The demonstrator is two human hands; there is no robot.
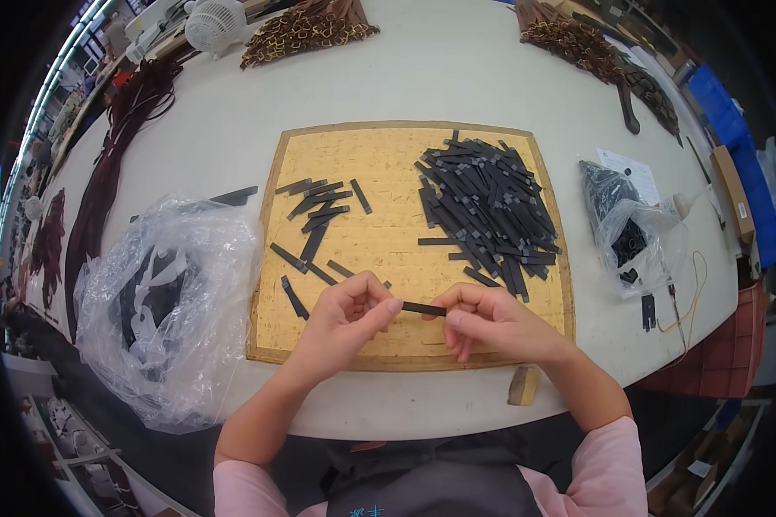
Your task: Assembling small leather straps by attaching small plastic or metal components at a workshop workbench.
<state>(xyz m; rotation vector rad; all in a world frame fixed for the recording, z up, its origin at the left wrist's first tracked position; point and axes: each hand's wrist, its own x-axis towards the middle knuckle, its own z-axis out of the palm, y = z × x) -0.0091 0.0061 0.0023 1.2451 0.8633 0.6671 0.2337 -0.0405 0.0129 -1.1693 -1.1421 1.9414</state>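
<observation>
A short black strip [423, 308] is stretched level between my two hands above the near part of a yellow board [379, 250]. My left hand [351, 317] pinches its left end between thumb and fingers. At the other end, my right hand [485, 320] grips it with thumb and forefinger. Beyond my right hand lies a large heap of similar black strips [487, 207]. Fewer loose black strips [319, 207] are scattered on the board's left side, some close to my left hand.
Left of the board sits a clear plastic bag [168, 319] with dark contents. On the right lies another plastic bag [634, 233] with black pieces. Bundles of brown straps with metal buckles [306, 39] lie at the far edge. A small tan block [523, 385] rests by the near edge.
</observation>
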